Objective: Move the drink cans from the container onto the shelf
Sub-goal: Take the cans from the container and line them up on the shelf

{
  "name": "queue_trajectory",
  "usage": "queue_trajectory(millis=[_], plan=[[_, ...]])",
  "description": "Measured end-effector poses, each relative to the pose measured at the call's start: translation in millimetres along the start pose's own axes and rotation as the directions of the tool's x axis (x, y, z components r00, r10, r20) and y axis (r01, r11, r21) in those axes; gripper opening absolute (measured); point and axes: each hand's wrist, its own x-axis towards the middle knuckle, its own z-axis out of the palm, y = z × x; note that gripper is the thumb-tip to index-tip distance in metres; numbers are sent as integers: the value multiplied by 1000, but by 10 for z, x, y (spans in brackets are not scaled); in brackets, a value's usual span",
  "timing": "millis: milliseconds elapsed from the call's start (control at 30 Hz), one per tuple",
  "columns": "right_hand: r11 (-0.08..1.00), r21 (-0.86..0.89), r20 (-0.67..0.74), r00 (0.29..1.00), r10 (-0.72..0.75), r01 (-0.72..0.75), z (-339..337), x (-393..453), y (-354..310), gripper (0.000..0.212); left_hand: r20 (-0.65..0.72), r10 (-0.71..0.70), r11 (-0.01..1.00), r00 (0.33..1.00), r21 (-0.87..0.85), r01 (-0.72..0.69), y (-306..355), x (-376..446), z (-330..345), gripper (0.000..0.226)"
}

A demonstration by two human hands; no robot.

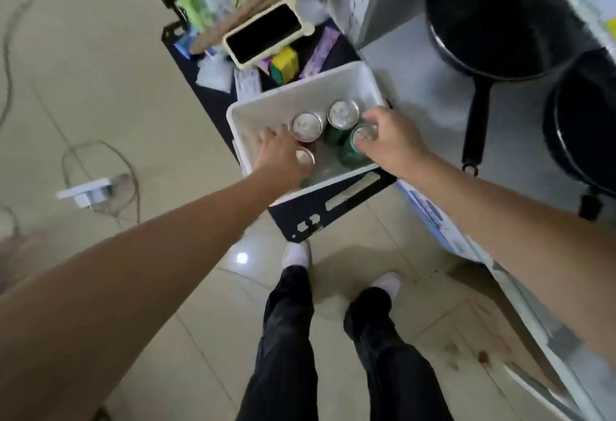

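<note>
A white rectangular container (pixel 293 97) sits on a low black stand, holding several upright drink cans. My right hand (pixel 391 139) is closed around the top of a green can (pixel 353 150) at the container's right side. My left hand (pixel 283 157) reaches into the left side, its fingers over a red can (pixel 305 158); whether it grips the can I cannot tell. Another red can (pixel 307 126) and another green can (pixel 342 115) stand free behind them. The shelf is not clearly in view.
A phone in a cream case (pixel 265 33) and assorted packets lie on the black stand (pixel 333 207) behind the container. Black pans (pixel 500 20) rest on the grey counter at right. A white power strip with cables (pixel 88 192) lies on the tiled floor at left.
</note>
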Motion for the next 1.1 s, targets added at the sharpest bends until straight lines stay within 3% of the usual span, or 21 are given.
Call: queue_trajectory(millis=[67,167,333,567,667,767,900,967,1100], plan=[[988,-157,9,1000,-4,5,238,176,47,53,-50,5,999,999,44,-3,-128,80,176,80],[960,-281,-72,997,-16,-5,451,337,109,57,-70,14,999,997,-40,-17,-200,150,375,82],[850,-525,-164,985,-58,-37,567,347,186,54,-51,61,998,997,-27,-63,-186,177,395,68],[931,-356,-128,983,-136,82,55,-2,6,45,27,239,944,971,228,-239,59,-101,-249,60],[948,-245,-80,970,-229,204,-488,-333,-247,55,59,370,881,927,295,-370,475,-402,-730,57],[939,-237,-96,956,-278,250,-1113,-745,-510,60,73,515,777,854,383,-501,953,-877,-1204,60],[969,-158,-277,933,-230,192,-2151,-1530,-659,59,89,698,599,710,470,-648,1691,-1694,-1789,62],[980,-122,-357,915,-191,157,-2660,-1995,-620,60,92,793,493,603,485,-722,2115,-2113,-1994,65],[998,-29,-551,833,-57,49,-3534,-2991,-292,62,110,939,245,326,452,-858,3028,-2918,-2153,60]])
